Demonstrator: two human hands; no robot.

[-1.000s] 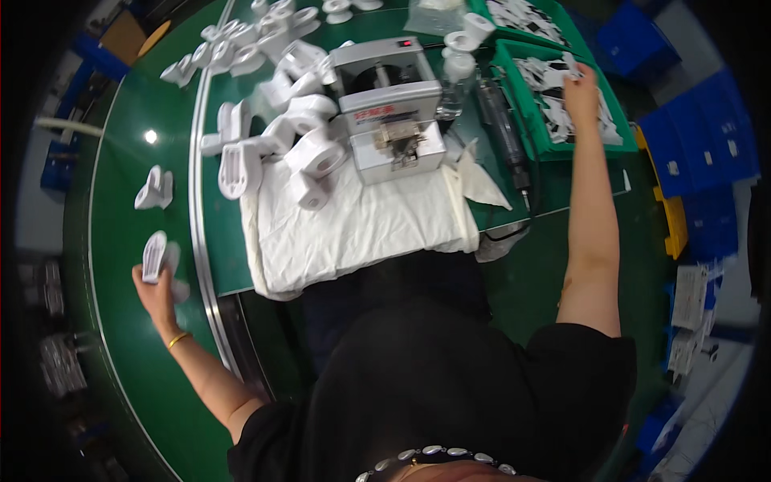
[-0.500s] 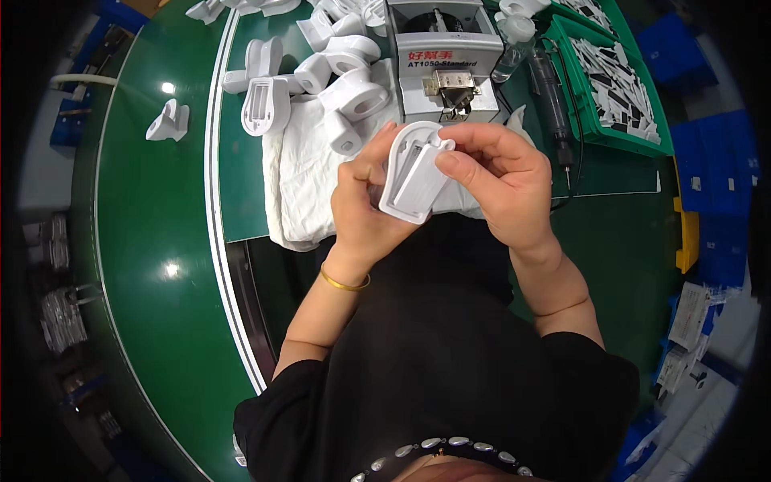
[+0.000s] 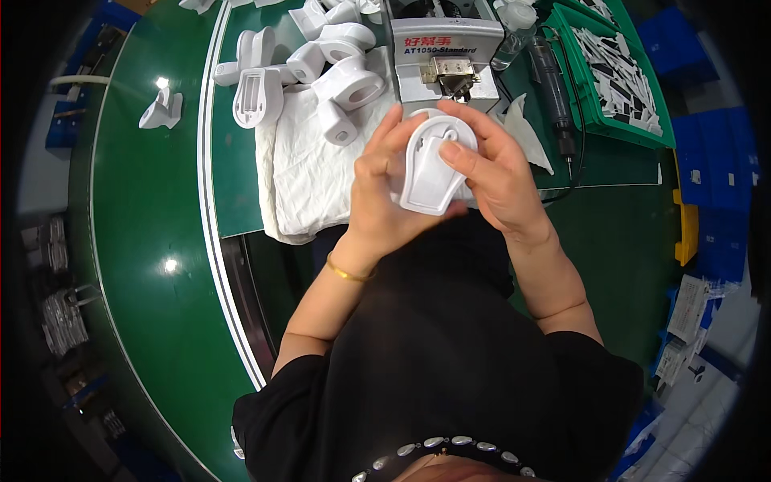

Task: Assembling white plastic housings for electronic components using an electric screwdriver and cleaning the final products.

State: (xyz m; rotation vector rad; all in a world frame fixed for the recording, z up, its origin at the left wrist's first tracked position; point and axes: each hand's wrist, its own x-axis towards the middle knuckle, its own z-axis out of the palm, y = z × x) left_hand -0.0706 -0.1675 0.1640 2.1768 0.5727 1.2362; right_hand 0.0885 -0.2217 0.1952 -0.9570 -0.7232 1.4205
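Between my hands, above the front edge of the bench, is a white plastic housing (image 3: 411,170) with one rounded end, its recessed face turned up. A flat white cover plate (image 3: 429,178) lies inside its rim, apparently flush. My left hand (image 3: 376,197) is closed round the housing from the left and below. On the right, my right hand (image 3: 507,181) grips the housing's rounded end, thumb pressed on the cover plate near its small round tab and fingers behind. The fingertips behind the housing are partly hidden.
Several similar white housings (image 3: 350,83) lie on a white cloth (image 3: 309,173) to the left. Behind stands a white bench machine (image 3: 446,50). An electric screwdriver (image 3: 552,92) and a green bin (image 3: 590,124) of white strips are right. Another white part (image 3: 163,110) sits on the green surface at left.
The cover plate was tilted and partly out of the housing; now it lies down inside the rim. My right thumb has moved onto the plate, and the housing has turned more face-up.
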